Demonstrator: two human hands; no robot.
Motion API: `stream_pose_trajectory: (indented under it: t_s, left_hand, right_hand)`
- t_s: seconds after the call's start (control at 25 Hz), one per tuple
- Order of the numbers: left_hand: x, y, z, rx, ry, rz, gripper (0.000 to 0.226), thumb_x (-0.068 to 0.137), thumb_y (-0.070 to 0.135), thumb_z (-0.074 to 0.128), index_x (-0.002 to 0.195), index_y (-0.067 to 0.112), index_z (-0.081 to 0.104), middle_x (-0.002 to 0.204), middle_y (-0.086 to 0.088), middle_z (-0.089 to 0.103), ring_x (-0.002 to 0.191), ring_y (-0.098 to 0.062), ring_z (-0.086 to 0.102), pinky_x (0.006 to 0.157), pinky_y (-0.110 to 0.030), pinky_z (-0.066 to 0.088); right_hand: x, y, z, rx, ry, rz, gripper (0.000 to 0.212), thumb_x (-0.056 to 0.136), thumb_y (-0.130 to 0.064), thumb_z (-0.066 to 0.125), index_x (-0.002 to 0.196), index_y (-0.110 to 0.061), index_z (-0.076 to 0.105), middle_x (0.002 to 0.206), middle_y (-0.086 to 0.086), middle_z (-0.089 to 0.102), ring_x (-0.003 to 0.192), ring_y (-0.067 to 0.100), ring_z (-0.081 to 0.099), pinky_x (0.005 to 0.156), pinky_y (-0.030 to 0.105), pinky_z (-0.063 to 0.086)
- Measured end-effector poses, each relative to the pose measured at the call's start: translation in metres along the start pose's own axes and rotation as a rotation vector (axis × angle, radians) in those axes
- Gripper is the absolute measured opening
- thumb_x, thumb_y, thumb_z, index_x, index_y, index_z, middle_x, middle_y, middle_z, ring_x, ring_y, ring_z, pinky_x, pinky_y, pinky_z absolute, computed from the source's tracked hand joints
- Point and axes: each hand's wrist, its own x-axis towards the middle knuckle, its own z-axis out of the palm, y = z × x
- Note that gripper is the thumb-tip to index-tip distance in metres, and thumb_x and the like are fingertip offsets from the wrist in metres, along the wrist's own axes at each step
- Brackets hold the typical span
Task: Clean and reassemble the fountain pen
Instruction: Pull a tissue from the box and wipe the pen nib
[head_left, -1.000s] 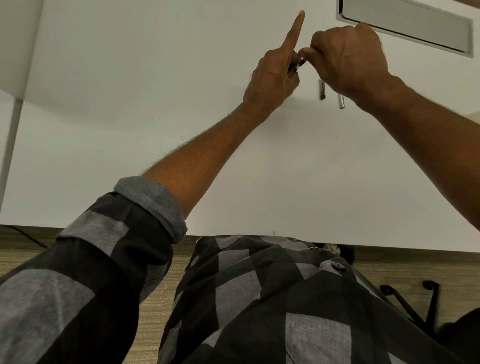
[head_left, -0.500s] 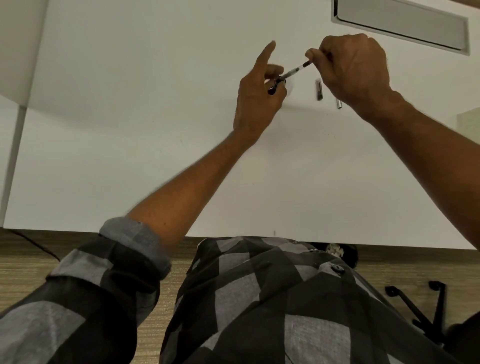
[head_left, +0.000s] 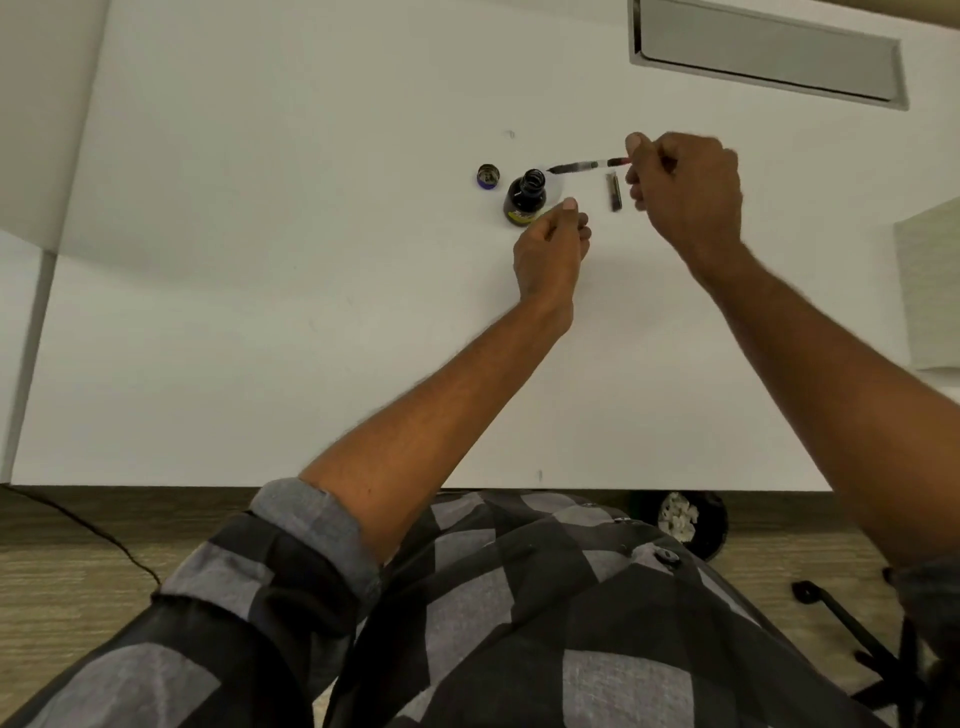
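Observation:
My right hand (head_left: 685, 192) pinches the red end of the thin pen section with its converter (head_left: 587, 166), held level above the table, dark tip pointing left toward the ink bottle. The open dark ink bottle (head_left: 525, 200) stands on the white table (head_left: 260, 260). Its round cap (head_left: 488, 176) lies just to its left. My left hand (head_left: 550, 249) hovers just below and right of the bottle, fingers curled, holding nothing I can see. A dark pen barrel piece (head_left: 614, 192) lies on the table between my hands.
A grey recessed cable tray (head_left: 769, 52) sits in the table at the far right. A pale sheet (head_left: 930, 286) lies at the right edge. Under the near table edge are a black bin (head_left: 685, 519) and a chair base (head_left: 857, 639).
My left hand let go of the pen section and dropped toward the bottle. My right hand now holds the section alone, tip extended left. The view shifted, revealing the bottle and cap.

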Motion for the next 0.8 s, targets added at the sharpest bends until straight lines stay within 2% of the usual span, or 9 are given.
stream_pose_trajectory:
  t_s: [0.12, 0.2, 0.32, 0.44, 0.56, 0.64, 0.72, 0.8]
  left_hand:
    - [0.002, 0.008, 0.01, -0.024, -0.027, 0.048, 0.013, 0.098, 0.025, 0.065, 0.087, 0.02, 0.068, 0.091, -0.004, 0.065, 0.09, -0.017, 0.062, 0.093, -0.032, 0.055]
    - [0.001, 0.007, 0.018, -0.011, -0.054, 0.081, 0.013, 0.098, 0.025, 0.066, 0.087, 0.02, 0.07, 0.09, -0.003, 0.065, 0.092, -0.017, 0.061, 0.091, -0.029, 0.053]
    - [-0.004, -0.004, 0.032, 0.035, -0.088, 0.134, 0.015, 0.097, 0.023, 0.068, 0.102, 0.012, 0.075, 0.092, -0.002, 0.072, 0.096, -0.015, 0.068, 0.099, -0.034, 0.056]
    - [-0.015, -0.02, 0.049, 0.064, -0.117, 0.148, 0.026, 0.093, 0.02, 0.072, 0.115, 0.005, 0.073, 0.093, -0.005, 0.073, 0.088, -0.012, 0.07, 0.095, -0.034, 0.059]
    - [-0.029, -0.039, 0.075, 0.14, -0.117, 0.191, 0.03, 0.092, 0.019, 0.074, 0.116, 0.003, 0.073, 0.089, -0.006, 0.073, 0.08, -0.013, 0.069, 0.086, -0.031, 0.061]
    - [-0.04, -0.05, 0.097, 0.165, -0.125, 0.228, 0.025, 0.092, 0.014, 0.073, 0.113, 0.001, 0.073, 0.091, -0.008, 0.073, 0.084, -0.017, 0.069, 0.088, -0.035, 0.061]
    - [-0.047, -0.065, 0.12, 0.186, -0.148, 0.247, 0.026, 0.092, 0.011, 0.073, 0.115, -0.001, 0.072, 0.091, -0.008, 0.072, 0.086, -0.02, 0.068, 0.088, -0.037, 0.06]
    - [-0.053, -0.081, 0.138, 0.244, -0.144, 0.274, 0.029, 0.09, 0.011, 0.075, 0.116, 0.0, 0.072, 0.088, -0.004, 0.073, 0.084, -0.02, 0.069, 0.085, -0.034, 0.061]
  right_hand:
    - [-0.016, 0.014, 0.004, 0.479, -0.041, 0.242, 0.04, 0.101, -0.042, 0.059, 0.074, -0.016, 0.071, 0.067, -0.004, 0.069, 0.056, 0.009, 0.066, 0.058, 0.022, 0.056]
    - [-0.03, 0.022, 0.004, 0.662, -0.083, 0.419, 0.039, 0.102, -0.043, 0.058, 0.075, -0.017, 0.069, 0.067, -0.005, 0.067, 0.056, 0.009, 0.064, 0.053, 0.016, 0.047]
    - [-0.049, 0.04, 0.001, 0.856, -0.185, 0.584, 0.038, 0.102, -0.047, 0.056, 0.08, -0.02, 0.068, 0.068, -0.008, 0.068, 0.061, 0.008, 0.067, 0.067, 0.023, 0.049]
    - [-0.065, 0.06, -0.004, 0.996, -0.266, 0.648, 0.038, 0.103, -0.049, 0.054, 0.083, -0.019, 0.068, 0.071, -0.008, 0.07, 0.068, 0.01, 0.07, 0.079, 0.03, 0.053]
    - [-0.073, 0.089, -0.023, 0.945, -0.343, 0.593, 0.047, 0.104, -0.055, 0.048, 0.089, -0.017, 0.072, 0.082, -0.003, 0.076, 0.075, 0.012, 0.074, 0.08, 0.031, 0.055]
    - [-0.077, 0.118, -0.041, 0.818, -0.357, 0.561, 0.055, 0.104, -0.058, 0.043, 0.097, -0.015, 0.075, 0.093, 0.001, 0.08, 0.079, 0.013, 0.075, 0.077, 0.029, 0.055]
    - [-0.082, 0.165, -0.067, 0.771, -0.291, 0.565, 0.054, 0.103, -0.057, 0.046, 0.102, -0.012, 0.075, 0.096, 0.004, 0.08, 0.076, 0.013, 0.074, 0.072, 0.027, 0.053]
    - [-0.088, 0.221, -0.095, 0.734, -0.197, 0.536, 0.043, 0.101, -0.051, 0.055, 0.102, -0.013, 0.074, 0.095, 0.002, 0.08, 0.073, 0.009, 0.074, 0.07, 0.024, 0.053]
